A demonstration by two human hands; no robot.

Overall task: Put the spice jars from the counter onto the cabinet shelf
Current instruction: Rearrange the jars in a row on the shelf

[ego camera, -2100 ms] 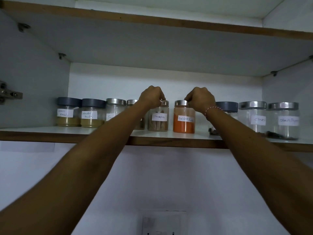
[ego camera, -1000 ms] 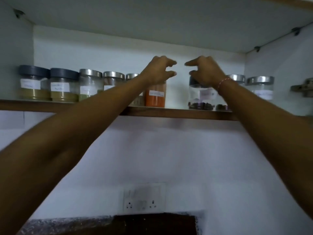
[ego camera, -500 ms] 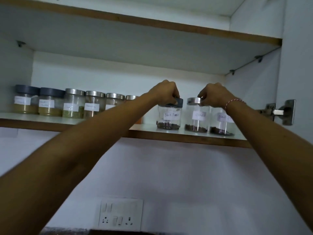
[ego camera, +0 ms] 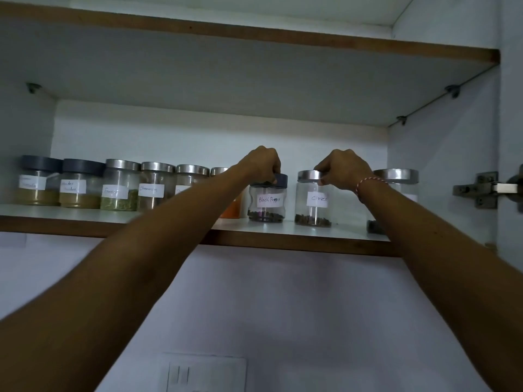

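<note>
Several labelled spice jars stand in a row on the white cabinet shelf (ego camera: 85,215). My left hand (ego camera: 261,165) grips the dark lid of the black pepper jar (ego camera: 267,203), which rests on the shelf. My right hand (ego camera: 343,169) grips the steel lid of the cloves jar (ego camera: 312,203) beside it. An orange-powder jar (ego camera: 233,209) is mostly hidden behind my left forearm. To the left stand the cinnamon jar (ego camera: 154,186), a fennel jar (ego camera: 120,185) and two dark-lidded jars (ego camera: 56,182). Another steel-lidded jar (ego camera: 396,179) stands at the right end, partly behind my right wrist.
An upper shelf (ego camera: 254,35) hangs close above the jars. The cabinet's right wall carries a metal door hinge (ego camera: 486,189). Below the shelf is a plain wall with a switch plate (ego camera: 203,373) at the bottom edge.
My hands left the brown and orange jars in the middle, lifted open, then closed on the lids of the black pepper and cloves jars further right. They have stayed there for the last half second.
</note>
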